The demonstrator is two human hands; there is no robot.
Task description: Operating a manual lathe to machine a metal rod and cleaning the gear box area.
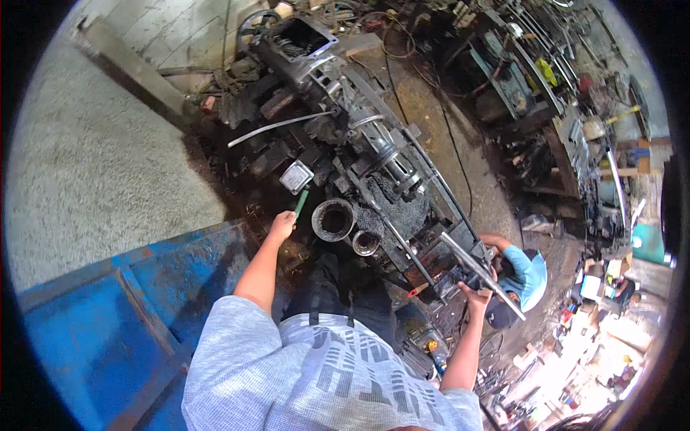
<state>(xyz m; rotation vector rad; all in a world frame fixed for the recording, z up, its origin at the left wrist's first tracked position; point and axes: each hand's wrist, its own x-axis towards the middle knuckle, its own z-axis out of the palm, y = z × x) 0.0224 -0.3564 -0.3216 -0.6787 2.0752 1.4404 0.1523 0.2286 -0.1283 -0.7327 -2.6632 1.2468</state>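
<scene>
My left hand is closed round a green handle. Just past the handle's far end is a square, shallow metal pan; whether the two are joined is hard to make out. Close by stand a wide round metal ring and a smaller metal cup. On the right, my right hand is at a long, shiny metal bar, with thumb and fingers on either side of it. The bar lies slantwise near the end of a large lathe-like machine, which has dark metal shavings heaped beside it.
Beyond the bar a person in a light blue shirt and dark cap bends close to the machine's end. A blue metal panel stands at my left. A thin pale rod juts from the machine. Racks of metal stock fill the far right.
</scene>
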